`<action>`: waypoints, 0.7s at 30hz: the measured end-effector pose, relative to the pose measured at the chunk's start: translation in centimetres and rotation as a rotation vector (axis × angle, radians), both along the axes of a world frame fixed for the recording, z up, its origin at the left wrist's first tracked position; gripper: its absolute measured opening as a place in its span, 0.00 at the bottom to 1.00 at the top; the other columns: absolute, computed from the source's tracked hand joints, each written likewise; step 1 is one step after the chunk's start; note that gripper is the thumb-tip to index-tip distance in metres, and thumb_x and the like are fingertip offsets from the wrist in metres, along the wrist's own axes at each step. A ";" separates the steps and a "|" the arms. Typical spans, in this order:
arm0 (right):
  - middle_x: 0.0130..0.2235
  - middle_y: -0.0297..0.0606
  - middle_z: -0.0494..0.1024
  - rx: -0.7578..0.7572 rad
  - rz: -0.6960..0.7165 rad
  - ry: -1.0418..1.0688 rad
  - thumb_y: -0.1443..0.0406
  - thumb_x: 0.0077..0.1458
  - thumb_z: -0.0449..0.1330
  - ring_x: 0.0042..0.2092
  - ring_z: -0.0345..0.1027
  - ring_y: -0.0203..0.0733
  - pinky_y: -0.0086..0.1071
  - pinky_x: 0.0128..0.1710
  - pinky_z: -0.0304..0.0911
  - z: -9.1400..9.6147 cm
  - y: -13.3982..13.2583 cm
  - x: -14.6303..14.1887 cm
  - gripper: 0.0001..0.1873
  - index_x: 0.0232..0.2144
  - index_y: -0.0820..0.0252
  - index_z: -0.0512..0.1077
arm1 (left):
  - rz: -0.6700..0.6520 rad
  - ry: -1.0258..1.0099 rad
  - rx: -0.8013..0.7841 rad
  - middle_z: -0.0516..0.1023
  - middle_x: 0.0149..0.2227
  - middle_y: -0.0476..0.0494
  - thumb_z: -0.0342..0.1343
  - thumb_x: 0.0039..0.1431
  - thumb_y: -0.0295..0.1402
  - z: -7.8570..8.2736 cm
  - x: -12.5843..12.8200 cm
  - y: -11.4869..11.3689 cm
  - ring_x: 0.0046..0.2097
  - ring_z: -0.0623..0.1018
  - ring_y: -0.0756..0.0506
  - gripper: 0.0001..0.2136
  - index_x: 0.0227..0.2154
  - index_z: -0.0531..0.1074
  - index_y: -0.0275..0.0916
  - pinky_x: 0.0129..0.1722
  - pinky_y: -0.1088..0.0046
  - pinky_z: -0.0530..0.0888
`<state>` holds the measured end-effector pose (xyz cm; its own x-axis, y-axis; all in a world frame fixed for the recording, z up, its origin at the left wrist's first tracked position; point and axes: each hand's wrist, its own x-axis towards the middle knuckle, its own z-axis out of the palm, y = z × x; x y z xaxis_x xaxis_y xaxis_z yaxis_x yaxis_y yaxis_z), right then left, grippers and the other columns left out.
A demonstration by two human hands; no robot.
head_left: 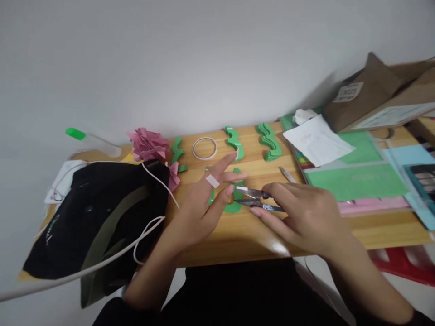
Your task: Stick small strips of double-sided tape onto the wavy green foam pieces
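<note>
My right hand (302, 215) grips a pair of small thread snips (260, 200), their blades parted and pointing left. A short white strip of tape (242, 188) lies along the upper blade. My left hand (207, 199) has its fingers spread over a curved green paper piece (233, 208), partly hidden beneath it. Another white tape piece (212, 181) is stuck on the back of its index finger. That fingertip reaches the lower end of a wavy green cutout (234, 141) bearing white strips. Whether the left fingertips touch the paper is unclear.
A tape roll (205, 148), stacked green cutouts (270, 141) and a pink paper flower (148, 144) stand along the wall. A black bag (102, 217) with a white cable lies left. A pen-like tool (287, 174), green packets (360, 179) and a cardboard box (384, 95) are right.
</note>
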<state>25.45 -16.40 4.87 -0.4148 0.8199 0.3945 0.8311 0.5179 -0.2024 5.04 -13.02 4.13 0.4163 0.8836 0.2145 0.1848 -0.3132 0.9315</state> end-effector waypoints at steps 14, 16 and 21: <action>0.17 0.33 0.68 -0.003 -0.043 -0.037 0.52 0.63 0.48 0.19 0.59 0.36 0.31 0.22 0.44 -0.1 0.0 0.3 0.22 0.26 0.60 0.68 | 0.052 0.028 0.129 0.82 0.42 0.46 0.57 0.60 0.26 -0.1 0.2 0.0 0.52 0.77 0.42 0.25 0.59 0.63 0.45 0.58 0.58 0.68; 0.17 0.33 0.68 -0.019 -0.041 -0.038 0.52 0.63 0.48 0.19 0.59 0.36 0.31 0.22 0.44 -0.1 -0.1 0.3 0.21 0.26 0.59 0.68 | 0.088 0.008 0.122 0.83 0.38 0.47 0.59 0.58 0.26 -0.1 0.2 0.0 0.51 0.78 0.41 0.25 0.58 0.65 0.45 0.57 0.57 0.69; 0.18 0.34 0.69 -0.022 -0.028 -0.053 0.51 0.63 0.49 0.19 0.59 0.36 0.31 0.22 0.44 -0.2 -0.1 0.3 0.22 0.25 0.59 0.67 | 0.143 -0.022 0.085 0.83 0.35 0.49 0.64 0.54 0.27 -0.1 0.4 -0.1 0.48 0.79 0.41 0.25 0.55 0.69 0.46 0.55 0.57 0.72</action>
